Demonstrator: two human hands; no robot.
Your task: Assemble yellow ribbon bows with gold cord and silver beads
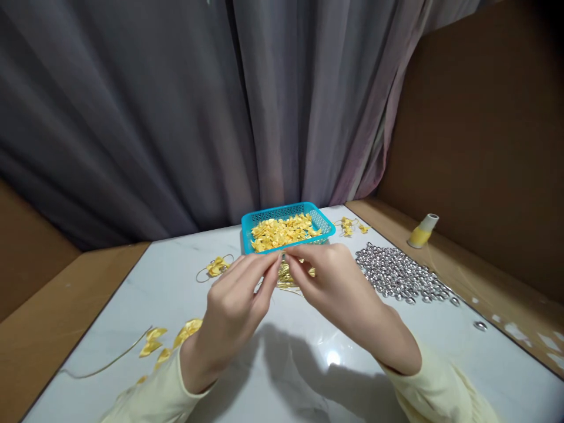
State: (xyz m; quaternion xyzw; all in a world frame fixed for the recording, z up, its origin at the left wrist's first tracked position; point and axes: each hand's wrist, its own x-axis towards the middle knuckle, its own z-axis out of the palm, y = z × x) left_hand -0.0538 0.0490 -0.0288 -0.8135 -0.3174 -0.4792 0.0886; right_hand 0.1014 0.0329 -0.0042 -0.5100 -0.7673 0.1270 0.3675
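My left hand (240, 294) and my right hand (332, 285) meet fingertip to fingertip above the middle of the table. Both are closed in a pinch, thumb against forefinger. Whatever they hold between them is too small to make out. Just behind the fingertips stands a blue plastic basket (245, 230) with many yellow ribbon bows (282, 231) in it. Partly hidden below my hands lies a bundle of gold cords (286, 276). Left of my left hand, a yellow bow with a looped cord (217, 267) rests on the table.
Many silver beads (396, 273) are spread at the right, with a single bead (480, 325) nearer me. A spool of yellow thread (423, 231) stands on the brown ledge. More bows (153, 342) and a loose cord (110, 361) lie front left. Grey curtains (198, 117) hang behind.
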